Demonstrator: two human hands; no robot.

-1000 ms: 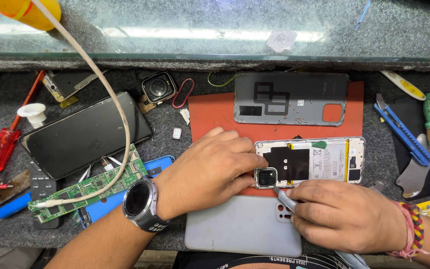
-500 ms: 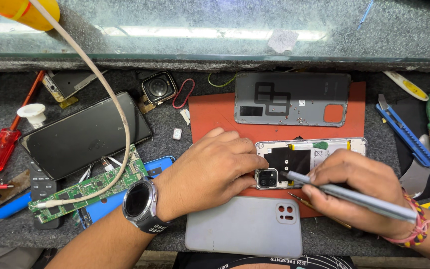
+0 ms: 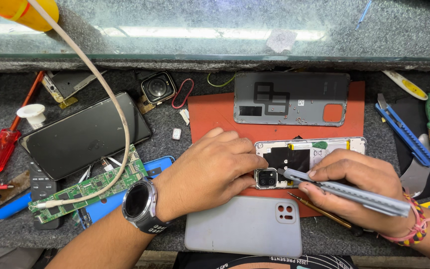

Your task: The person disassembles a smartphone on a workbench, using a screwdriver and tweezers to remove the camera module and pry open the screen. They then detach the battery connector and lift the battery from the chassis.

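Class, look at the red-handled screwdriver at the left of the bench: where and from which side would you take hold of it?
Take the red-handled screwdriver by its thick red handle, coming from above. It lies flat, handle nearer the person, thin shaft slanting away. The handle looks the widest, least cluttered part.

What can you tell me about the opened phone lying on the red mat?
The opened phone lies flat, back side up, on the red mat, its back cover removed. A white frame surrounds a black shield, pale labelled battery and a green tab. The square black camera module sits at its lower left corner. The left hand steadies that end; the right hand holds a grey tool tip at the module.
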